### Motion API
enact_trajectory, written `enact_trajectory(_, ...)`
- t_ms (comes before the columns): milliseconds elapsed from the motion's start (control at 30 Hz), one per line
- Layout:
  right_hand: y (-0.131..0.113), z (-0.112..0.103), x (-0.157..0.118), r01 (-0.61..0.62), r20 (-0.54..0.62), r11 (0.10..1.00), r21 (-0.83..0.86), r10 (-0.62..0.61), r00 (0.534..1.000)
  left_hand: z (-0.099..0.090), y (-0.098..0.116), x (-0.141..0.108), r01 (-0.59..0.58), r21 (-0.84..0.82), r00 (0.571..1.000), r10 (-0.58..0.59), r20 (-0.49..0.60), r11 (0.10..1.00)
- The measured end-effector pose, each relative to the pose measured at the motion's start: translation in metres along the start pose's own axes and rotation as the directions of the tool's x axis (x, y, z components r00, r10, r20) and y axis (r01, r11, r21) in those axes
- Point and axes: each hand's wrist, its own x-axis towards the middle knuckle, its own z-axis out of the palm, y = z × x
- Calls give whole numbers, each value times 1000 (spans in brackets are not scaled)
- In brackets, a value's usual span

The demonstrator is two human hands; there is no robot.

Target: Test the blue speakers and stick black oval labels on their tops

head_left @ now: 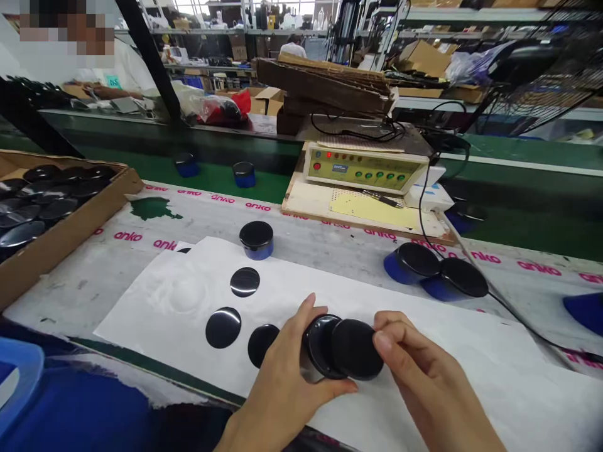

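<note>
My left hand [287,370] is wrapped round a round black-rimmed part [320,345], its open face turned up and to the right. Between the thumb and fingers of my right hand [419,358] is the edge of a flat black disc [357,349], which overlaps the right side of that part. Three more black discs lie on the white paper to the left: one near the top [245,282], one lower [223,327], and one [262,344] partly behind my left hand. A blue jar with a black top [257,240] stands behind them.
Two blue jars [411,262] touch at the right; another [586,312] is at the right edge. A cardboard box [94,220] of black discs sits left. Behind are a control box [367,168], cables and two jars on the green belt [211,179]. A person is at back left.
</note>
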Motion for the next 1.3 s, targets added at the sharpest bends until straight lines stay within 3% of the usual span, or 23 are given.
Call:
enact_trajectory(133, 8, 14, 0, -65, 28, 994, 90, 62, 998, -3, -1, 0, -10, -7, 999, 10, 53, 1000)
enact_trajectory(367, 17, 17, 3, -52, 61, 995, 85, 47, 997, -4, -3, 3, -83, 39, 995, 81, 63, 996)
enact_trajectory(800, 13, 21, -1, 172, -19, 958, -230, -181, 983, -4, -2, 3, -117, 57, 991, 113, 67, 992)
enact_trajectory(1300, 10, 29, 0, 257, -29, 894, -368, -287, 957, -6, -1, 5, -190, 172, 981, 182, 65, 966)
